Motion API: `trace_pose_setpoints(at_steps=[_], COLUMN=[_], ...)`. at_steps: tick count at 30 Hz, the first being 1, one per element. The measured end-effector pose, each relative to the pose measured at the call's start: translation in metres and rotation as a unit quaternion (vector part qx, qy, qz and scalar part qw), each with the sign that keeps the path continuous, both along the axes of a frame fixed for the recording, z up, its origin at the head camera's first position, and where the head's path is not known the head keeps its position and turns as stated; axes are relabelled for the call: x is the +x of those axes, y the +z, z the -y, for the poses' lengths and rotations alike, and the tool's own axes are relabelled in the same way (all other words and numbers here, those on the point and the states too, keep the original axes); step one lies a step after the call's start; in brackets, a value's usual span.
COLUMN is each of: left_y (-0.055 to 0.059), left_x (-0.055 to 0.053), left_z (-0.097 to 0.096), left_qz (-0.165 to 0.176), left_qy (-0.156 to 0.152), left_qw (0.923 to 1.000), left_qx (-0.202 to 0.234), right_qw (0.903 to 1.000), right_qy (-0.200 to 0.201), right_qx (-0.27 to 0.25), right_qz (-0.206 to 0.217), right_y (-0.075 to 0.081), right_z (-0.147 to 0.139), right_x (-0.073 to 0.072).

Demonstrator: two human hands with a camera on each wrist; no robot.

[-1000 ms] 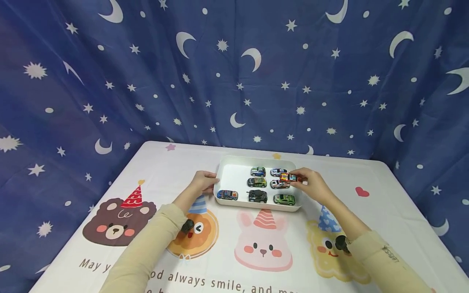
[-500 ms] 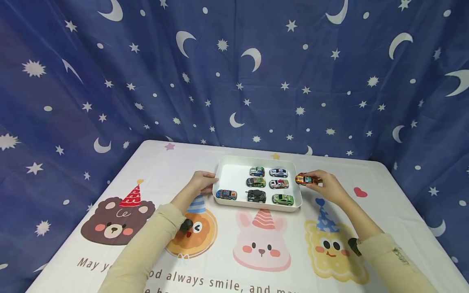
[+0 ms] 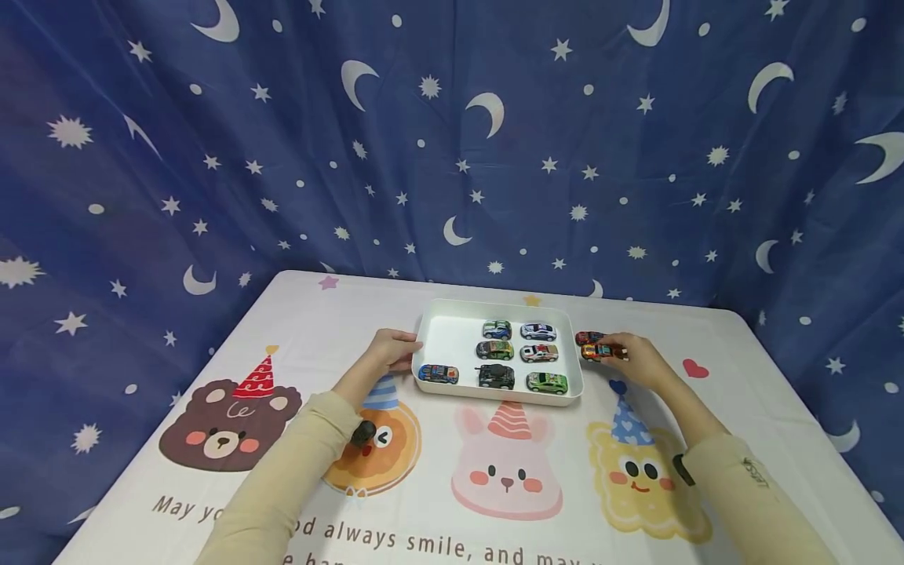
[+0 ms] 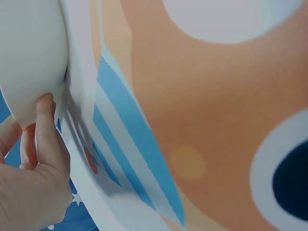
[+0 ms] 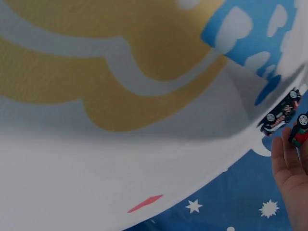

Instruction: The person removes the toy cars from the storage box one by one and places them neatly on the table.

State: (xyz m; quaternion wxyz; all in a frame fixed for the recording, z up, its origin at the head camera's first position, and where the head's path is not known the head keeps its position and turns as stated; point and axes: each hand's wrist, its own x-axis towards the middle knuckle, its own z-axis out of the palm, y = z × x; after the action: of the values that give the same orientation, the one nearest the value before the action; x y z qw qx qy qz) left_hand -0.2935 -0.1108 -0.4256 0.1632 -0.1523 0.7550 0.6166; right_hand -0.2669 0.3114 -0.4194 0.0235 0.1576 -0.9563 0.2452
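Observation:
A white rectangular tray (image 3: 448,337) stands near the back of the table. At its left end my left hand (image 3: 387,351) grips the rim; the left wrist view has thumb and fingers pinching the wall from both sides. Just past the tray's right end, my right hand (image 3: 639,362) holds an orange toy car (image 3: 599,352) by its fingertips, low over the cloth. Right behind that one sits a red toy car (image 3: 588,337). From the right wrist, the held car appears at the right border, partly cut off, above my fingers (image 5: 280,156).
Several toy cars sit in the tray, among them a green one (image 3: 547,383), a black one with a gun barrel (image 3: 496,377) and a blue one (image 3: 439,374) at front left. A printed cloth (image 3: 381,502) covers the table; a starry curtain (image 3: 452,157) hangs behind.
My right hand has carried the orange car rightward from over the tray to the cloth beside it. The red car now shows there. My left hand has stayed on the rim.

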Motion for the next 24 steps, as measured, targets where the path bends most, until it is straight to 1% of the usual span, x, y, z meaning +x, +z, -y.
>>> trace_pose_setpoints(at_steps=[4, 6, 11, 15, 20, 24], left_y=[0.000, 0.000, 0.000, -0.002, 0.000, 0.000], left_x=[-0.001, -0.001, -0.001, -0.002, -0.002, -0.003], left_z=[0.000, 0.000, 0.001, 0.002, 0.002, 0.002], left_qz=[0.004, 0.005, 0.004, 0.005, 0.015, 0.016], left_qy=[0.000, -0.003, -0.012, -0.016, -0.015, -0.016], left_qw=[1.0000, 1.0000, 0.9999, 0.9997, 0.9996, 0.9996], left_qx=[-0.001, 0.002, 0.010, 0.015, 0.017, 0.019], right_qw=[0.9998, 0.9991, 0.9975, 0.9974, 0.9971, 0.9973], right_qy=[0.006, 0.012, 0.018, 0.011, 0.021, 0.029], right_qx=[0.014, 0.022, 0.041, 0.044, 0.050, 0.044], right_qz=[0.013, 0.033, 0.054, 0.057, 0.054, 0.052], right_y=[-0.004, -0.005, -0.007, -0.011, -0.015, -0.015], right_z=[-0.001, 0.000, 0.002, 0.001, 0.000, 0.002], right_x=[-0.004, -0.006, -0.009, -0.011, -0.011, -0.010])
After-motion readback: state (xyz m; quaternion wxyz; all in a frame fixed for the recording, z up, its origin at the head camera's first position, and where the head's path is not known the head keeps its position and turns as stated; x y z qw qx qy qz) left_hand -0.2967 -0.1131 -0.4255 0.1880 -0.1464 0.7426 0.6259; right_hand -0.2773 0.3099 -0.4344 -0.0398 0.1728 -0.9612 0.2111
